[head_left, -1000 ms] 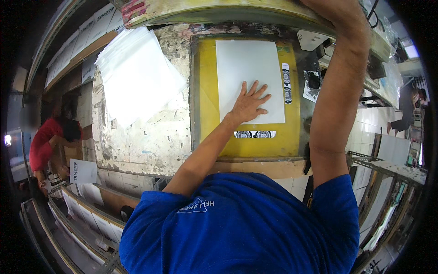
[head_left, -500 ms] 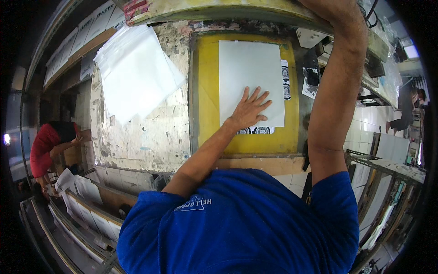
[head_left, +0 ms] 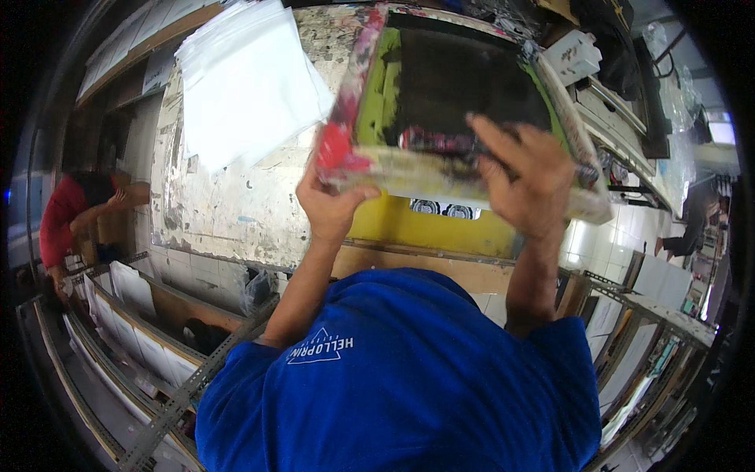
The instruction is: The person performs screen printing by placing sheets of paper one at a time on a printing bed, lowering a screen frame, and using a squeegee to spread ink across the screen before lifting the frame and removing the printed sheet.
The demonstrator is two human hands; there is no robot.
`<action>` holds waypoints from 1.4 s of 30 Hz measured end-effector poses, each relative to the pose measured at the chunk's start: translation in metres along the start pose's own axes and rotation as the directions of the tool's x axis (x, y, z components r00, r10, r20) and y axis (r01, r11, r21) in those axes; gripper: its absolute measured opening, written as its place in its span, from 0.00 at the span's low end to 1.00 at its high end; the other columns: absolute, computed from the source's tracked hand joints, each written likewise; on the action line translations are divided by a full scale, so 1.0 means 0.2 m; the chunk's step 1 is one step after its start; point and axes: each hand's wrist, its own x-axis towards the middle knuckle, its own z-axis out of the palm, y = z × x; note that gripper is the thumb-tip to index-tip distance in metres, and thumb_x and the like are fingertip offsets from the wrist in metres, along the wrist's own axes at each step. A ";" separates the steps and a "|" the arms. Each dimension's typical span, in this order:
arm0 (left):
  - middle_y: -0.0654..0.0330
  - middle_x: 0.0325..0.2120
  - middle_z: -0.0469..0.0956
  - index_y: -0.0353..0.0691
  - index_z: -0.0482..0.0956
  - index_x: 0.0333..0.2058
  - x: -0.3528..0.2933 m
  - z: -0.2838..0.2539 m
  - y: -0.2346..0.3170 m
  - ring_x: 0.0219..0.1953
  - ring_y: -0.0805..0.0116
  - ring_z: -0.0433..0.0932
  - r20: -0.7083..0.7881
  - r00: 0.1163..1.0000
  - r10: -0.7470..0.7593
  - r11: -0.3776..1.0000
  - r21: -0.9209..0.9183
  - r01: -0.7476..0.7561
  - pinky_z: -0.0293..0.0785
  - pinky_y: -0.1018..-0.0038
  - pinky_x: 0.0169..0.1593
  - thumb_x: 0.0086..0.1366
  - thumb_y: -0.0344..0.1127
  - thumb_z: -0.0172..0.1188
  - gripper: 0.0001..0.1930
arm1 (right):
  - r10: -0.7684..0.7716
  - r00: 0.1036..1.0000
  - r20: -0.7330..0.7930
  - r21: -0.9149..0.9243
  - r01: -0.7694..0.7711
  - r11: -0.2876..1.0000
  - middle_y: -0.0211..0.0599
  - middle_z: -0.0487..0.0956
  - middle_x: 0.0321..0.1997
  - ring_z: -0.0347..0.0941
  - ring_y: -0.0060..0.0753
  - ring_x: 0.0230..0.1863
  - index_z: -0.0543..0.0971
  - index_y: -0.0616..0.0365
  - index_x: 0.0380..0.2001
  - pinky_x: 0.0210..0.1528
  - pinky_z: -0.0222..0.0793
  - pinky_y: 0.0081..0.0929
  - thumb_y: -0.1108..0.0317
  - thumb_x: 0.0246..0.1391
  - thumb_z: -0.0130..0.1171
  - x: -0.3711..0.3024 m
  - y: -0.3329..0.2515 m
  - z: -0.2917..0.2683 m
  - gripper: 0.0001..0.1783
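A screen-printing frame [head_left: 464,175] with worn, paint-smeared edges hangs tilted low over the yellow printing bed [head_left: 440,236]. Black ink covers most of its mesh [head_left: 464,79], with green margins at the sides. My left hand [head_left: 332,206] grips the frame's near left corner, thumb out along the near edge. Above that near edge, my right hand [head_left: 533,175] is blurred, with index finger and thumb apart. Just left of its fingers lies a squeegee [head_left: 432,140] with a dark, pink-stained handle. Black printed motifs [head_left: 443,208] peek out under the frame; the white sheet is hidden.
White sheets [head_left: 244,86] lie in a loose pile on the stained table [head_left: 228,212] to the left. A white box [head_left: 572,57] stands beyond the frame's right side. Metal racks [head_left: 197,385] flank me, and a person in red [head_left: 67,216] is at far left.
The frame has come down over the bed and covers the white sheet. My left hand has left the sheet for the frame's corner; my right hand has dropped from the top toward the squeegee.
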 end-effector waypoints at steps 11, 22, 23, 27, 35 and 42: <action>0.41 0.69 0.61 0.37 0.75 0.61 -0.28 -0.39 -0.61 0.66 0.42 0.63 0.266 0.946 0.186 0.575 0.751 -0.324 0.58 0.52 0.67 0.43 0.41 0.79 0.43 | 0.215 0.772 0.597 -0.029 -0.248 0.968 0.41 0.77 0.41 0.72 0.46 0.47 0.74 0.40 0.66 0.59 0.57 0.46 0.66 0.40 0.72 -0.56 0.03 0.61 0.44; 0.39 0.70 0.57 0.36 0.76 0.59 -0.30 -0.40 -0.59 0.65 0.39 0.61 0.257 0.957 0.133 0.500 0.817 -0.288 0.56 0.50 0.67 0.48 0.48 0.75 0.40 | 0.232 0.929 0.290 -0.055 -0.225 0.973 0.37 0.74 0.45 0.67 0.43 0.52 0.77 0.42 0.60 0.57 0.54 0.50 0.71 0.30 0.64 -0.23 0.58 1.05 0.43; 0.39 0.70 0.57 0.36 0.76 0.59 -0.30 -0.41 -0.59 0.65 0.39 0.61 0.255 0.958 0.128 0.500 0.818 -0.285 0.56 0.50 0.67 0.48 0.50 0.75 0.41 | 0.222 0.939 0.264 -0.064 -0.212 0.975 0.37 0.74 0.46 0.67 0.43 0.52 0.78 0.42 0.60 0.57 0.54 0.50 0.70 0.30 0.64 -0.17 0.64 1.09 0.43; 0.37 0.70 0.57 0.36 0.76 0.60 -0.30 -0.40 -0.58 0.65 0.39 0.61 0.245 0.964 0.106 0.512 0.818 -0.264 0.56 0.50 0.67 0.48 0.53 0.75 0.43 | 0.176 0.961 0.212 -0.128 -0.151 0.980 0.37 0.74 0.47 0.68 0.43 0.54 0.76 0.41 0.63 0.58 0.53 0.48 0.68 0.31 0.65 0.07 0.90 1.23 0.46; 0.38 0.69 0.59 0.37 0.75 0.61 -0.31 -0.41 -0.60 0.65 0.41 0.62 0.240 0.964 0.111 0.530 0.807 -0.262 0.56 0.51 0.65 0.48 0.58 0.74 0.45 | 0.163 0.959 0.232 -0.051 -0.156 0.987 0.50 0.79 0.53 0.74 0.52 0.55 0.78 0.38 0.62 0.58 0.63 0.48 0.66 0.39 0.69 0.49 1.28 1.35 0.39; 0.43 0.63 0.68 0.36 0.72 0.63 -0.30 -0.41 -0.58 0.62 0.44 0.67 0.289 0.947 0.138 0.528 0.788 -0.317 0.56 0.52 0.64 0.49 0.59 0.73 0.47 | 0.074 0.957 0.281 -0.006 -0.076 0.997 0.47 0.82 0.49 0.80 0.52 0.48 0.80 0.36 0.59 0.51 0.72 0.45 0.73 0.44 0.68 0.54 1.29 1.34 0.35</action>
